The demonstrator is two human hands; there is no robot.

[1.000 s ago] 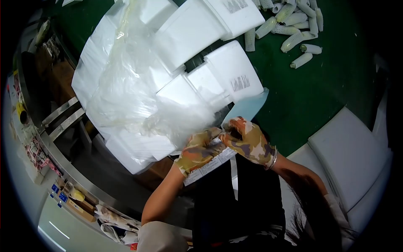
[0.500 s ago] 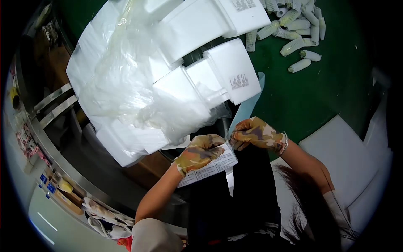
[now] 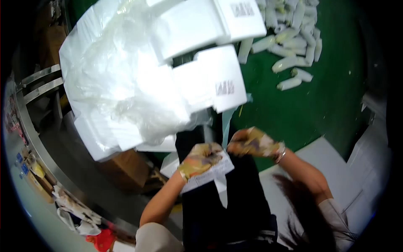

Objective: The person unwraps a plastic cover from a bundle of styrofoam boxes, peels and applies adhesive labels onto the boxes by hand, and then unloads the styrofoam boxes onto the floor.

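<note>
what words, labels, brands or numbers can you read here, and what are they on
No text is readable.
Upper white box: dark print, too blurred.
Lower white box: dark print, too blurred.
Printed sheet in the left hand: small print, too blurred.
Blue tags at lower left: too small to tell if lettered.

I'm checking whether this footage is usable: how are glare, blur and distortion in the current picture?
Head view: glare bleaches the plastic sheet and white boxes; blur softens the left hand, right hand and print on the label sheet; the picture's corners are black, consistent with wide-lens distortion.
</note>
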